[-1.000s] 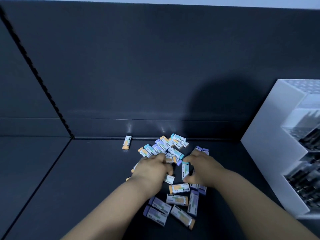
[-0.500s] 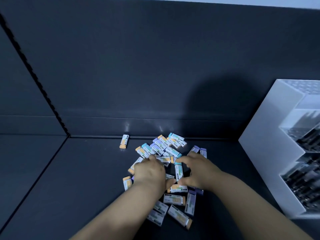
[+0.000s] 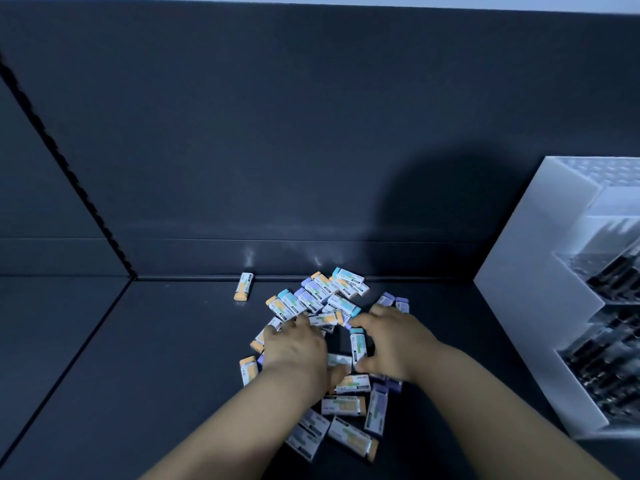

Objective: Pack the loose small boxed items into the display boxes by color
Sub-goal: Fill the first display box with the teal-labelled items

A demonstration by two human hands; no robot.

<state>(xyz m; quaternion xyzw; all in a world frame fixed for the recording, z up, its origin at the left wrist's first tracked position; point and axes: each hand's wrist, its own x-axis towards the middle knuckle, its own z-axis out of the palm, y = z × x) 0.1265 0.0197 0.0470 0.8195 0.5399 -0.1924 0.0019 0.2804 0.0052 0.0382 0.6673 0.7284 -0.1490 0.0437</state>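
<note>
Still at the sorting stage – nothing packed that shows, no display box for these in view. Pile of small boxes [image 3: 341, 406] lies loose on the dark table [image 3: 156, 375], mid-frame, just short of the back wall. Right grip [image 3: 391, 344] pinches one teal-capped box [image 3: 357, 344] end to end, thumb at the near end, forefinger at the cap. Left grip [image 3: 298, 348] lies knuckles-up on the pile with fingers curled down; cannot tell whether it holds anything. Count, rough, since both hands cover some: about twenty-two boxes – some nine orange-capped, seven purple, four teal, the rest unclear. One orange-capped stray [image 3: 243, 286] sits apart to the left of the heap. One white tiered rack [image 3: 519, 306] at right holds dark slim items, uncounted. Next move, as judged: lift the teal box free, gather its colour-mates, then find the matching display box
</note>
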